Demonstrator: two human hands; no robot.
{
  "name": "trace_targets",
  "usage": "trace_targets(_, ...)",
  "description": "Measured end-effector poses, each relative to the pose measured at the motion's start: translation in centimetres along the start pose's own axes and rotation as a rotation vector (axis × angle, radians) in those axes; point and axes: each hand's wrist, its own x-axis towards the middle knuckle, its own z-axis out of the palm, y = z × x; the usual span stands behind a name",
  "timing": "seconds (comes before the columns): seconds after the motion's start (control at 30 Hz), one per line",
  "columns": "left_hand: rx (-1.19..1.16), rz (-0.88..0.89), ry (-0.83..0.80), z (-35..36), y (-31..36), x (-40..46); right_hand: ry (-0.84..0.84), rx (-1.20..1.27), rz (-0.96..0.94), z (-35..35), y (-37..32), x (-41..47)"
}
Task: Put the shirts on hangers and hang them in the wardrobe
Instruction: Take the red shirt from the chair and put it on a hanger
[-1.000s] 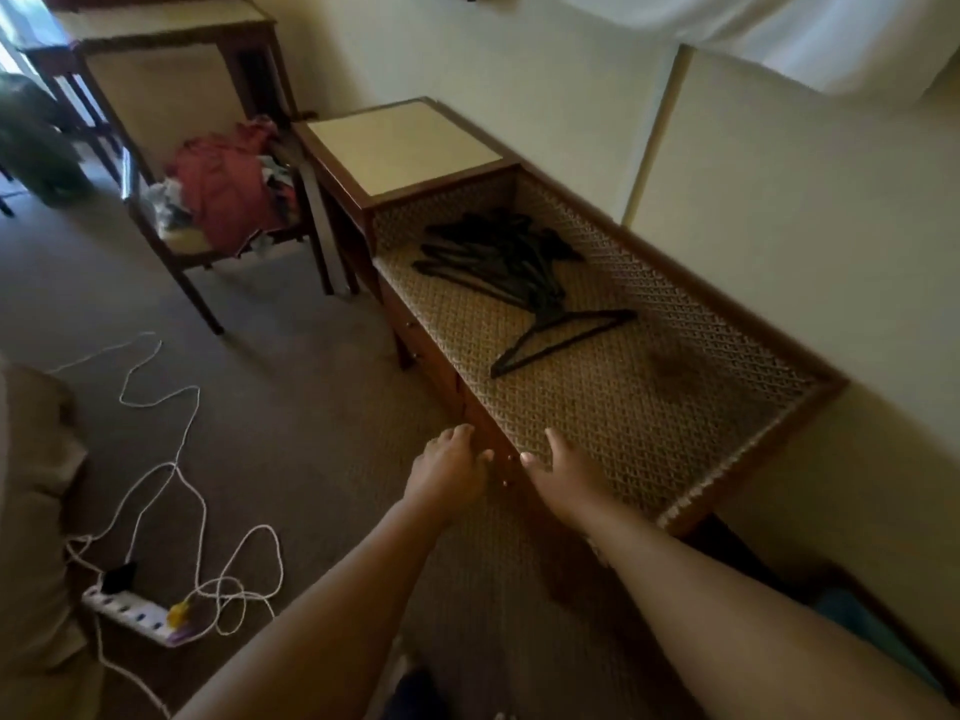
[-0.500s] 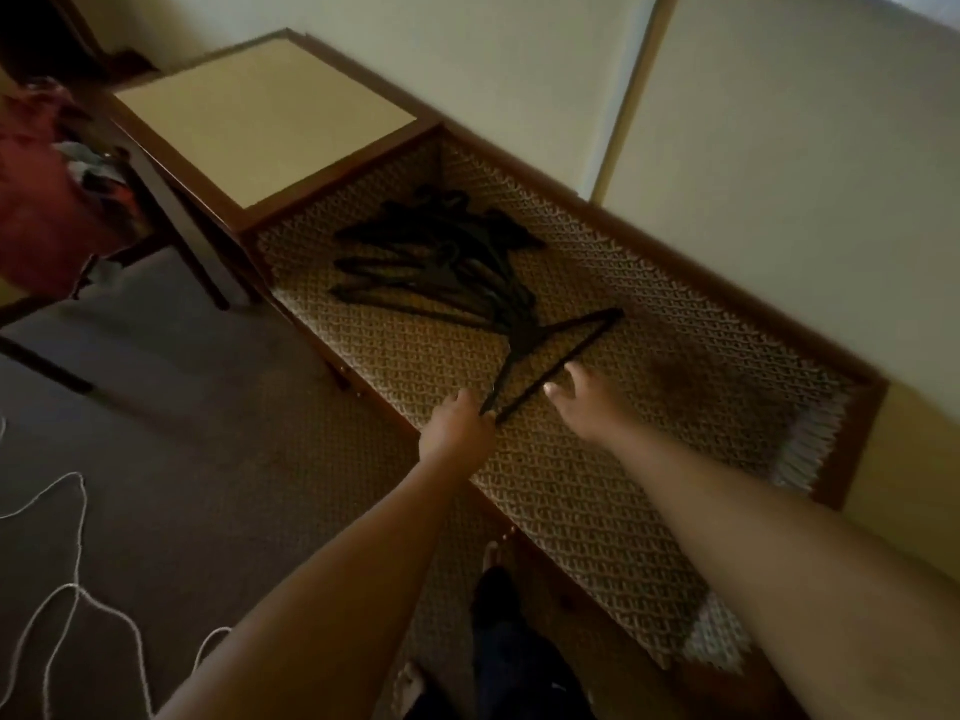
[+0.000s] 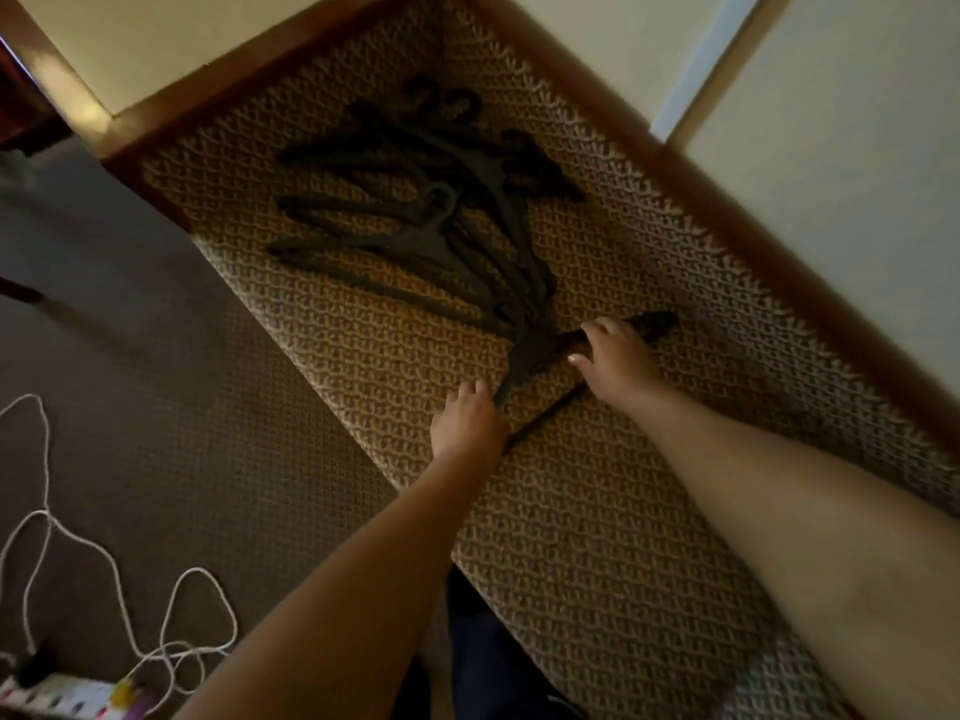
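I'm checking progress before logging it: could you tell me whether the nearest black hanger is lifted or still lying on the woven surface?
Still lying flat. The hanger rests on the woven surface, with the left hand and right hand on it.

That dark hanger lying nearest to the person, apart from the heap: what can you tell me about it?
The nearest hanger is dark and thin, seemingly plastic, a triangle lying flat on the woven mat, one corner reaching the hanger pile. The right hand curls over its upper arm; the left hand touches its near corner. Its hook cannot be made out.
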Motion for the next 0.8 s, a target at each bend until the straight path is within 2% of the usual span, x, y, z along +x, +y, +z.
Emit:
trace_targets(0.17, 0.050, -0.015, 0.001, 1.6, 0.3, 2.4, -0.010, -0.094, -0.065, 1.2, 1.1, 2.9)
trace_targets(0.3, 0.038, 0.008, 0.025, 1.8, -0.1, 3.3, 0.075, -0.122, -0.077, 1.7, 1.4, 3.5)
trace_targets(0.4, 0.045, 0.047, 0.030, 0.8, -0.5, 3.2, 0.075, -0.140, -0.096, 1.3, 1.6, 3.3)
trace_targets(0.6, 0.051, 0.113, 0.102, -4.5, -2.7, 2.6, 0.083, -0.059, -0.161, -1.3, -0.5, 1.6)
trace_targets(0.8, 0.026, 0.120, 0.235, -12.3, -8.3, 1.8, 0.142, -0.017, -0.237, -4.9, -8.3, 0.4)
